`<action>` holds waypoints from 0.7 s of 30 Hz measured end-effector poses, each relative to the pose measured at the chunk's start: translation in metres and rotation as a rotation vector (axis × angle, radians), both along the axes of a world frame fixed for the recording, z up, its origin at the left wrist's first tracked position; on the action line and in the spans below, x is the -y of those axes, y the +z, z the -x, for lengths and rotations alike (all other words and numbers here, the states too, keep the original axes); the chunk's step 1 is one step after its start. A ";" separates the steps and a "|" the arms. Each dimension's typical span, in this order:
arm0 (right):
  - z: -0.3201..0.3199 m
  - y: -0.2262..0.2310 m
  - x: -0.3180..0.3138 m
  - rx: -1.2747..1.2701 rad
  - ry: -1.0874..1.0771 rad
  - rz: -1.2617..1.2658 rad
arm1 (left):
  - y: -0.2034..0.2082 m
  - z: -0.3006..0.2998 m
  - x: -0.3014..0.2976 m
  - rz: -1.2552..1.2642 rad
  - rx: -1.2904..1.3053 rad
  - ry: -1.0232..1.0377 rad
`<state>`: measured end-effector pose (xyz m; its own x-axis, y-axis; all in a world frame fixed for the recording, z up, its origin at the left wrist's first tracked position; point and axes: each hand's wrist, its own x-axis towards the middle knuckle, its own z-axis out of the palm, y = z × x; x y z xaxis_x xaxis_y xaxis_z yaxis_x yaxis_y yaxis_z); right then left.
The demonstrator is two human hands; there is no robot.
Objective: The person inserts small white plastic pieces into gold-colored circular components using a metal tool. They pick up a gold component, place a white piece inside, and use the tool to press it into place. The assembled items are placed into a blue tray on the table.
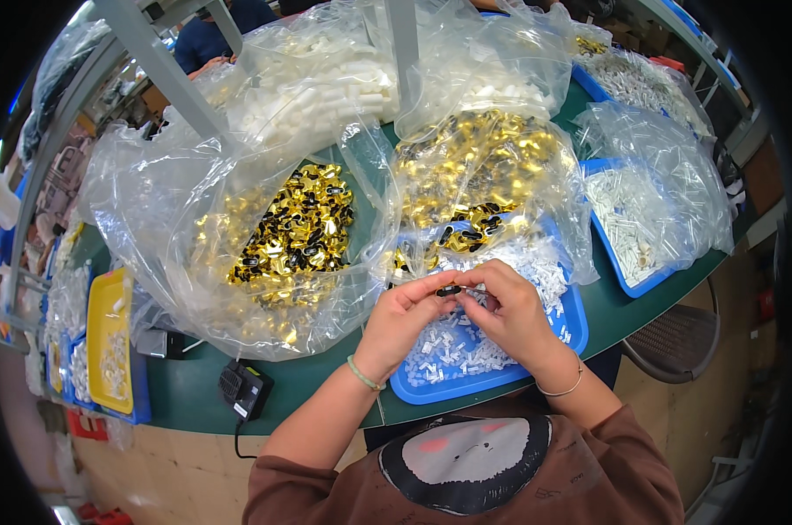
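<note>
My left hand (pixel 396 325) and my right hand (pixel 511 317) meet over the near blue tray (pixel 459 393). Between their fingertips is a small black-and-gold part (pixel 448 290); the fingers of both hands pinch it from either side. Many small white plastic pieces (pixel 455 350) lie in the tray below. Just beyond my hands, a clear bag (pixel 492 166) of gold-and-black parts spills its open mouth onto the tray's far side. A second clear bag (pixel 304 227) of the same kind of parts lies open to the left.
Big bags of white tubes (pixel 326 98) fill the back, near grey metal posts (pixel 403 61). On the right stands a blue tray (pixel 638 286) of clear pieces. At left are a yellow tray (pixel 109 376) and a black corded device (pixel 244 389). A chair (pixel 676 341) stands beyond the green table (pixel 313 389).
</note>
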<state>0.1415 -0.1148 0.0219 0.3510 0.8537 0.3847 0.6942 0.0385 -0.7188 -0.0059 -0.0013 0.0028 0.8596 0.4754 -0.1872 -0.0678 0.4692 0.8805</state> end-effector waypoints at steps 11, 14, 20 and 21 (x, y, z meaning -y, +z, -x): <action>0.003 -0.004 0.001 0.165 0.139 -0.075 | -0.014 -0.002 0.004 -0.134 0.021 0.061; 0.005 -0.002 0.003 0.180 0.128 -0.051 | -0.013 -0.002 0.006 -0.178 0.016 0.067; 0.006 0.000 0.002 0.086 0.101 -0.035 | -0.010 -0.003 0.005 -0.116 0.001 0.063; 0.007 0.000 0.002 0.088 0.115 -0.029 | -0.012 -0.003 0.004 -0.120 -0.003 0.055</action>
